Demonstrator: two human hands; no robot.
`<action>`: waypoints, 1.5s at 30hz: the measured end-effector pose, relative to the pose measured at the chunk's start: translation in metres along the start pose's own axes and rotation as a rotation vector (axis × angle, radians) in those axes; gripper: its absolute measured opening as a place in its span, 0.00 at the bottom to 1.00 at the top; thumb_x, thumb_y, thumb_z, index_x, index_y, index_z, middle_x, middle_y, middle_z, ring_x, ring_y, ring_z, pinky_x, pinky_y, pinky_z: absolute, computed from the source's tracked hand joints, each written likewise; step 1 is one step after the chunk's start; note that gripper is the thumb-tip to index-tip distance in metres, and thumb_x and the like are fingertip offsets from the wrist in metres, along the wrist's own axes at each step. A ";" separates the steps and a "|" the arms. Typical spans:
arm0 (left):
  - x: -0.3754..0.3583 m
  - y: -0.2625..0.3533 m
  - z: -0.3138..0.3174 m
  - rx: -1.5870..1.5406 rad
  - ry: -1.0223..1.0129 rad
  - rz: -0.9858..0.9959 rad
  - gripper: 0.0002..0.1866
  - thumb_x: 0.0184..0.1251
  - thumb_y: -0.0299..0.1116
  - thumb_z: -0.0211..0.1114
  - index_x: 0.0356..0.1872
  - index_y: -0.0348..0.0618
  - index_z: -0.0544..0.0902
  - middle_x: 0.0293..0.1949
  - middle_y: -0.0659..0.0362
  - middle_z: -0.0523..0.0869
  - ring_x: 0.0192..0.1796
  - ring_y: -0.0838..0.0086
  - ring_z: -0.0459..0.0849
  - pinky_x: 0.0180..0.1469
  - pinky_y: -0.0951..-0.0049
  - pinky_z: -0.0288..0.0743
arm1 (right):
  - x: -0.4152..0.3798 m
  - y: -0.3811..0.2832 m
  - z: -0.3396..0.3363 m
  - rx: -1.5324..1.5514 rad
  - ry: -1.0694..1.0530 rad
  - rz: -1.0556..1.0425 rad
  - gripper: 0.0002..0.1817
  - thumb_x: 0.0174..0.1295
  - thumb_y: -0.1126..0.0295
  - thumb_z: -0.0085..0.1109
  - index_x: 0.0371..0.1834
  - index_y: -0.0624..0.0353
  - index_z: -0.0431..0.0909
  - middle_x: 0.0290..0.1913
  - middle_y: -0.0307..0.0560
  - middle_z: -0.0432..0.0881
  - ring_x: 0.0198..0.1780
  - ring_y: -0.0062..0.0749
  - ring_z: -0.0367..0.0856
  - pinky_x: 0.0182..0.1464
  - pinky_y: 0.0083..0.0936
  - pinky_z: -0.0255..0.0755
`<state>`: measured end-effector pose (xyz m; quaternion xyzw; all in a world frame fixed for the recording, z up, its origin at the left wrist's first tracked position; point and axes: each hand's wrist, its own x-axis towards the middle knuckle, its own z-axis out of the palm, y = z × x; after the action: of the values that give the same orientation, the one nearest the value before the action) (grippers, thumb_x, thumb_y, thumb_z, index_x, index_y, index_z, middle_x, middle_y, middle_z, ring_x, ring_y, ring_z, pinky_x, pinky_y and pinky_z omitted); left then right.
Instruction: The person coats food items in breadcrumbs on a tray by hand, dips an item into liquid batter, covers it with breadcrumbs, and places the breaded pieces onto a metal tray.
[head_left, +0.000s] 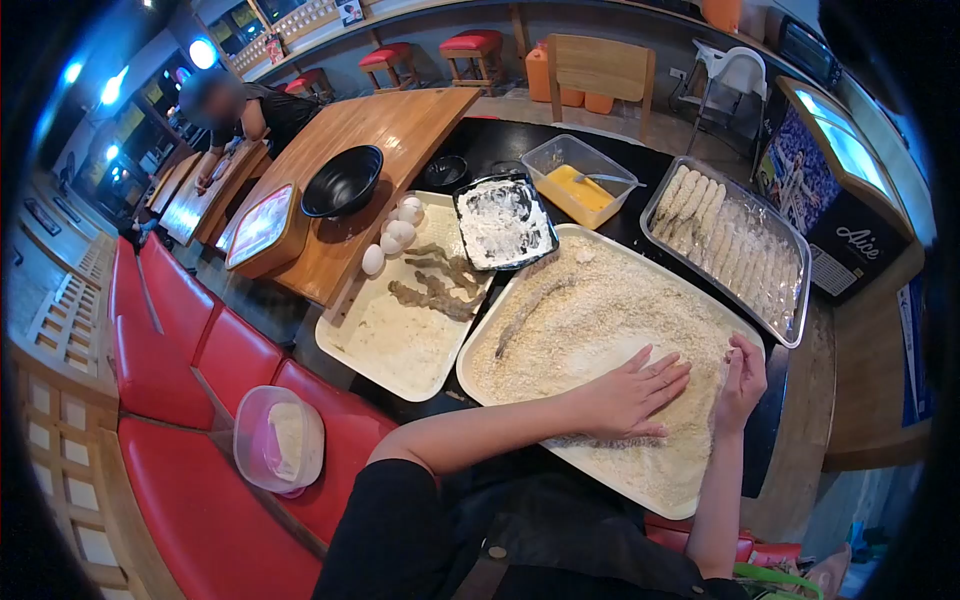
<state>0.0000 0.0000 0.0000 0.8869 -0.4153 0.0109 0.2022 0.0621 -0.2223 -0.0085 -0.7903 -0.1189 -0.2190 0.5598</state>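
Note:
My left hand (640, 395) lies flat, fingers stretched out, on the breadcrumbs (620, 320) that fill a large cream tray (465, 365). At that tray's right edge my right hand (740, 385) is closed with curled fingers; what it holds, if anything, is hidden. A grey, partly coated prawn (525, 325) lies on the crumbs at the left. Beside it, a second cream tray (385, 375) bears several raw prawns (435, 295) and several eggs (398, 236). A black dish of white flour (505, 220) rests across the trays' inner edges.
A clear container of beaten egg (580, 190) with a fork stands behind the crumbs. At right, a tray (797, 335) holds rows of breaded prawns (700, 215). A black bowl (343, 182) sits on the wooden table; a plastic tub (280, 440) rests on the red bench. Another person (240, 115) sits farther back.

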 end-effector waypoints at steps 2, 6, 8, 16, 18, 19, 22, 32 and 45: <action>0.000 0.000 -0.001 -0.001 0.008 0.006 0.42 0.75 0.60 0.42 0.76 0.33 0.52 0.78 0.44 0.50 0.80 0.53 0.46 0.78 0.45 0.38 | 0.000 -0.001 0.002 0.008 0.012 -0.001 0.11 0.72 0.73 0.51 0.49 0.67 0.80 0.46 0.46 0.81 0.46 0.28 0.79 0.50 0.21 0.73; 0.001 -0.001 0.005 0.001 0.089 0.026 0.41 0.75 0.58 0.45 0.74 0.31 0.57 0.77 0.43 0.54 0.80 0.54 0.49 0.77 0.46 0.40 | 0.001 0.001 -0.001 0.004 0.014 0.002 0.11 0.72 0.73 0.51 0.49 0.68 0.80 0.46 0.46 0.81 0.46 0.28 0.79 0.49 0.22 0.73; 0.000 -0.001 0.007 0.010 0.093 0.024 0.41 0.75 0.58 0.45 0.74 0.31 0.57 0.76 0.43 0.54 0.80 0.54 0.49 0.77 0.46 0.40 | 0.001 0.000 0.000 0.004 0.008 0.013 0.11 0.72 0.73 0.50 0.49 0.68 0.79 0.46 0.46 0.81 0.46 0.28 0.79 0.49 0.22 0.73; 0.001 0.001 0.001 0.000 0.013 0.004 0.43 0.75 0.61 0.42 0.75 0.33 0.53 0.77 0.43 0.51 0.80 0.52 0.47 0.78 0.45 0.38 | 0.000 -0.002 0.001 0.029 0.014 0.035 0.11 0.72 0.74 0.50 0.49 0.68 0.79 0.46 0.46 0.81 0.46 0.26 0.78 0.50 0.21 0.73; 0.001 0.000 0.002 0.003 0.021 0.009 0.42 0.75 0.61 0.42 0.75 0.32 0.53 0.77 0.43 0.51 0.80 0.52 0.48 0.78 0.45 0.38 | 0.000 0.000 0.000 0.022 0.012 0.021 0.11 0.72 0.74 0.50 0.50 0.68 0.79 0.46 0.46 0.80 0.46 0.26 0.78 0.49 0.21 0.73; 0.001 0.000 0.003 0.002 0.026 0.011 0.42 0.75 0.61 0.42 0.75 0.32 0.53 0.77 0.43 0.51 0.80 0.52 0.48 0.78 0.45 0.39 | 0.000 0.000 0.000 0.016 0.011 0.010 0.11 0.72 0.73 0.50 0.50 0.68 0.79 0.46 0.46 0.80 0.46 0.26 0.78 0.49 0.21 0.73; 0.001 -0.001 0.005 0.005 0.035 0.018 0.42 0.75 0.61 0.41 0.75 0.32 0.54 0.77 0.43 0.51 0.80 0.53 0.48 0.77 0.44 0.39 | 0.001 0.001 0.000 0.000 0.006 0.002 0.11 0.72 0.73 0.50 0.50 0.68 0.79 0.46 0.45 0.80 0.45 0.26 0.78 0.49 0.21 0.73; 0.001 -0.001 0.006 0.013 0.036 0.023 0.42 0.75 0.61 0.40 0.75 0.33 0.53 0.78 0.44 0.51 0.80 0.53 0.47 0.77 0.45 0.39 | 0.000 0.002 0.000 -0.006 0.009 0.010 0.12 0.72 0.73 0.50 0.50 0.68 0.79 0.47 0.45 0.81 0.47 0.26 0.79 0.51 0.21 0.74; 0.002 -0.002 0.000 -0.150 -0.012 -0.011 0.41 0.76 0.58 0.43 0.75 0.31 0.53 0.77 0.41 0.51 0.80 0.48 0.46 0.78 0.50 0.41 | 0.001 0.000 0.000 -0.010 0.006 0.002 0.12 0.72 0.71 0.51 0.50 0.68 0.80 0.46 0.45 0.81 0.46 0.27 0.79 0.50 0.22 0.74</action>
<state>0.0029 -0.0006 0.0000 0.8716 -0.4110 -0.0268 0.2657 0.0624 -0.2222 -0.0078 -0.7924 -0.1153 -0.2216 0.5566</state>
